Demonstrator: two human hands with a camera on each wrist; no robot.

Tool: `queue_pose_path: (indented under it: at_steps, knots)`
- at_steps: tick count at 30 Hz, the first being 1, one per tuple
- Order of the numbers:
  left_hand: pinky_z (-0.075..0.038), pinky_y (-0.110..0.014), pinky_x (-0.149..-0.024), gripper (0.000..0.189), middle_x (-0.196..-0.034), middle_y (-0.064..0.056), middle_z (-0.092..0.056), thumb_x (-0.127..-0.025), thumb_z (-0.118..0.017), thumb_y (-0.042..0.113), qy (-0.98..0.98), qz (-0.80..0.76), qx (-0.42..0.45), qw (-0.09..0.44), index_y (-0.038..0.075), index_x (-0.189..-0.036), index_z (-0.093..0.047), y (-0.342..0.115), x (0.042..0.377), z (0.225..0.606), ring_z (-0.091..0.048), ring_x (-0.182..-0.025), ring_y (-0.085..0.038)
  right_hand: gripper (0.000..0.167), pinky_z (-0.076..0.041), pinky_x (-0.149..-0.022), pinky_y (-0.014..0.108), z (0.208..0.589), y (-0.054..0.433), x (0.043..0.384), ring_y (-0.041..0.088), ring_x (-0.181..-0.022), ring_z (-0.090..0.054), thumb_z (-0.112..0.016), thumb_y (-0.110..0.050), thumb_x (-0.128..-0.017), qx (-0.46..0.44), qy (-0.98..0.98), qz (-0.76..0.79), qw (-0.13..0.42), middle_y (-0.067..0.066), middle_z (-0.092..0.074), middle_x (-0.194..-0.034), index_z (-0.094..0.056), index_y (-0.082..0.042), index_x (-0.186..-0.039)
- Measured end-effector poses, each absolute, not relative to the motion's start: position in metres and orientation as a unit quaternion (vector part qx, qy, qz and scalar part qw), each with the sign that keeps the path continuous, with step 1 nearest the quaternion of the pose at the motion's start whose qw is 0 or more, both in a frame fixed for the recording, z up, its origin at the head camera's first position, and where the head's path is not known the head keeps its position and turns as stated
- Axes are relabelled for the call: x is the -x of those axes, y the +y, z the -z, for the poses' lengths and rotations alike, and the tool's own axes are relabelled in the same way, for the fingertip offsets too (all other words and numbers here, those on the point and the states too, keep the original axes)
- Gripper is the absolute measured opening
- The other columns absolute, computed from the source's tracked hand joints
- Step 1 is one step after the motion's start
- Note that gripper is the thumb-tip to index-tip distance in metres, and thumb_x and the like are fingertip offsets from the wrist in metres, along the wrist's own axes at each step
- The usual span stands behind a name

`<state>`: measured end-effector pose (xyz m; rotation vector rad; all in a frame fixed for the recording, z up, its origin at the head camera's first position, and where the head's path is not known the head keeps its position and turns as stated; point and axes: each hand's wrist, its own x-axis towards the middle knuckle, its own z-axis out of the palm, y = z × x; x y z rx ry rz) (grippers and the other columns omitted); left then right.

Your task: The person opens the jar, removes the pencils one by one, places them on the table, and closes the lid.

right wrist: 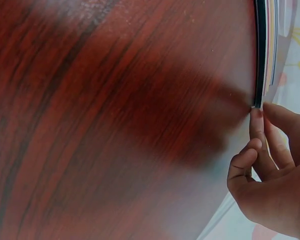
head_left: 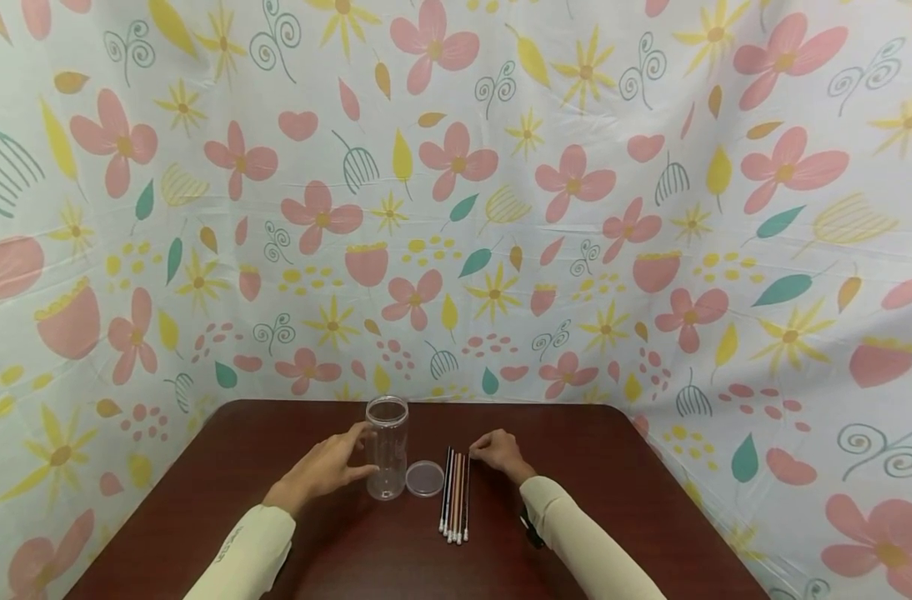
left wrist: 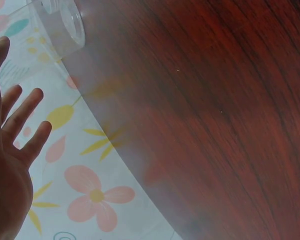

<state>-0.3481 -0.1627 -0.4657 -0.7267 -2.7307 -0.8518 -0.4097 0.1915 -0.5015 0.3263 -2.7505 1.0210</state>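
A clear plastic jar (head_left: 387,467) stands upright and lidless on the table, its rim (left wrist: 75,22) at the top left of the left wrist view. My left hand (head_left: 328,467) is spread beside the jar, fingers reaching toward its side without gripping it; in the left wrist view this hand (left wrist: 10,150) has its fingers apart. A round clear lid (head_left: 424,479) lies between the jar and a row of several pencils (head_left: 454,500) with white eraser ends toward me. At their far ends, my right hand (head_left: 499,454) pinches the end of a black pencil (right wrist: 260,55) between thumb and forefinger.
The dark red-brown wooden table (head_left: 381,558) has rounded far corners. A white cloth (head_left: 456,208) printed with flowers and leaves hangs behind it and along both sides.
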Motion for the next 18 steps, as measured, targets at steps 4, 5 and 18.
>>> queue_pose_path:
  at_steps: [4, 5, 18]
  knots:
    - [-0.054, -0.051, -0.097, 0.069, -0.136, -0.003, -0.065, -0.091, -0.082, 0.035, -0.922, 0.285, 0.246, 0.097, 0.019, -0.148, -0.046, -0.1634, 0.3479, 0.4659, -0.064, -0.122, -0.031, 0.01, -0.059, -0.084, 0.049, 0.501, 0.1897, 0.4116, 0.033, -0.095, -0.07, -0.08, -0.011, -0.092, -0.103, -0.927, -0.348, 0.09, 0.011, -0.078, -0.096, -0.082, -0.002, -0.094]
    - [-0.054, -0.051, -0.097, 0.069, -0.136, -0.002, -0.065, -0.091, -0.082, 0.035, -0.922, 0.283, 0.245, 0.097, 0.019, -0.148, -0.046, -0.1635, 0.3481, 0.4661, -0.064, -0.122, -0.03, 0.01, -0.059, -0.085, 0.049, 0.5011, 0.1894, 0.4118, 0.033, -0.095, -0.07, -0.08, -0.012, -0.092, -0.101, -0.928, -0.347, 0.089, 0.011, -0.078, -0.096, -0.082, -0.002, -0.094]
    - [-0.054, -0.05, -0.096, 0.071, -0.133, -0.003, -0.065, -0.09, -0.083, 0.036, -0.923, 0.284, 0.242, 0.091, 0.021, -0.149, -0.046, -0.1639, 0.3497, 0.468, -0.064, -0.121, -0.029, 0.008, -0.057, -0.088, 0.053, 0.5024, 0.1895, 0.4093, 0.036, -0.097, -0.07, -0.081, -0.009, -0.09, -0.114, -0.927, -0.344, 0.098, 0.014, -0.078, -0.097, -0.082, -0.001, -0.093]
